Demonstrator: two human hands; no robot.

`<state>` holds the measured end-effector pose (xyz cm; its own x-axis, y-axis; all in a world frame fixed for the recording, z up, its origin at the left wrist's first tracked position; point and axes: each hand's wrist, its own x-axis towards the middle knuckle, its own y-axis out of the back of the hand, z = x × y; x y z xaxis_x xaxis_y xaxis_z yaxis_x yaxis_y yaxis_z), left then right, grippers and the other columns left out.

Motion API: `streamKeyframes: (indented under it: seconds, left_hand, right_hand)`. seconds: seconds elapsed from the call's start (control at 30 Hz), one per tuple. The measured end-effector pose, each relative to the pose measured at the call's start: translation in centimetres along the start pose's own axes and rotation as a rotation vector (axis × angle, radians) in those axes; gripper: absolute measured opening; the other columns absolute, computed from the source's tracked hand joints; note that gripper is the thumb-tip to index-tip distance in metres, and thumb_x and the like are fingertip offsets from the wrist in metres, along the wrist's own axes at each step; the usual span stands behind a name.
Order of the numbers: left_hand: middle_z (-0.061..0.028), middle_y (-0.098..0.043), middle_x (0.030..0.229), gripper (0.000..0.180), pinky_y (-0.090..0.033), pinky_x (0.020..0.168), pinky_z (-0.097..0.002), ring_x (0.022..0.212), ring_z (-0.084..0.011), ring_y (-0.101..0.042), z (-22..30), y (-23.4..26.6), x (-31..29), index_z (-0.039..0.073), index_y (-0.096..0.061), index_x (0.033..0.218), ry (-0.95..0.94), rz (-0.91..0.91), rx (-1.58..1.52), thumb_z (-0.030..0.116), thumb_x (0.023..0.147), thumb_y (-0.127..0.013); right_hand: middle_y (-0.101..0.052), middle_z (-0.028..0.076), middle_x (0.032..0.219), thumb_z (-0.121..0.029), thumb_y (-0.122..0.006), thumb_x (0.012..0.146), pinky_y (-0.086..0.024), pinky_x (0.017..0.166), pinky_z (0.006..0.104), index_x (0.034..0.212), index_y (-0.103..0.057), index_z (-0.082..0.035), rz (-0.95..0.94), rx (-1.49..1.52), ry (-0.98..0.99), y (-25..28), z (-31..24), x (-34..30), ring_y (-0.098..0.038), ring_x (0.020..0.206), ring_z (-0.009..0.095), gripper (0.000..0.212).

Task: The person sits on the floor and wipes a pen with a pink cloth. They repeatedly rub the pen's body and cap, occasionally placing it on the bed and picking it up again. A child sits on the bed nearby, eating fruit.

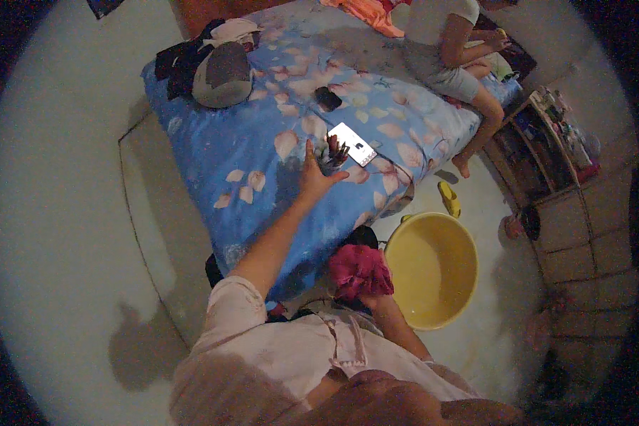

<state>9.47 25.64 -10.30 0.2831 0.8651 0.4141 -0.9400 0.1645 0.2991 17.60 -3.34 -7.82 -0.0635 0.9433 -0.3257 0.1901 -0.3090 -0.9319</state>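
My left hand (317, 180) stretches out over the bed, thumb and fingers around a small greyish cup (328, 166) with several thin dark and reddish sticks, like pens or brushes, standing up from it. Just beyond the cup, a device with a bright lit screen (353, 144) lies on the blue flowered bedsheet (263, 213). Close to my body, my right hand (378, 301) grips a bunched magenta cloth (361, 272) at the bed's near corner. The cloth hides most of that hand's fingers.
A large yellow basin (464, 273) stands on the floor at right, near a yellow clog (447, 199). Another person (444, 60) sits on the bed's far right. A dark pouch-like object (328, 99) and piled clothes (181, 67) lie on the bed. A shelf (529, 153) stands beyond.
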Motion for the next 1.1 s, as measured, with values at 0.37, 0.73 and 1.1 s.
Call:
streamKeyframes:
  seconds: [0.37, 0.73, 1.1]
  left_hand:
    - [-0.019, -0.054, 0.117, 0.079, -0.046, 0.089, -0.0369, 0.105, -0.0298, -0.057, -0.5, 8.7, 2.7, -0.004, -0.034, 0.127, 0.032, 0.2, 0.016, 0.021, 0.068, -0.081]
    - [-0.0181, -0.049, 0.125, 0.1, -0.041, 0.096, -0.0379, 0.113, -0.0306, -0.05, -6.1, 23.5, 1.3, -0.002, -0.024, 0.136, 0.176, 0.259, 0.128, 0.026, 0.062, -0.085]
    - [-0.0153, -0.046, 0.121, 0.071, -0.036, 0.095, -0.0432, 0.112, -0.0324, -0.044, -2.5, 25.2, -0.1, 0.007, -0.048, 0.124, -0.124, 0.432, 0.497, 0.025, 0.064, -0.081]
  right_hand:
    - [-0.046, 0.016, 0.133, -0.053, -0.032, 0.093, -0.029, 0.105, 0.0515, 0.131, -0.042, -0.007, 0.013, 0.024, -0.047, -2.8, 0.4, -0.4, -0.042, 0.122, 0.035, 0.06]
    - [-0.049, 0.016, 0.13, -0.053, -0.041, 0.09, -0.036, 0.101, 0.0516, 0.13, -0.044, -0.008, -0.033, 0.049, -0.313, -4.3, 3.9, 6.3, -0.047, 0.119, 0.035, 0.061]
    - [-0.052, 0.014, 0.127, -0.05, -0.039, 0.091, -0.037, 0.1, 0.0508, 0.129, -0.046, -0.012, 0.159, -0.091, -0.219, -3.8, 7.0, 6.1, -0.05, 0.114, 0.034, 0.054]
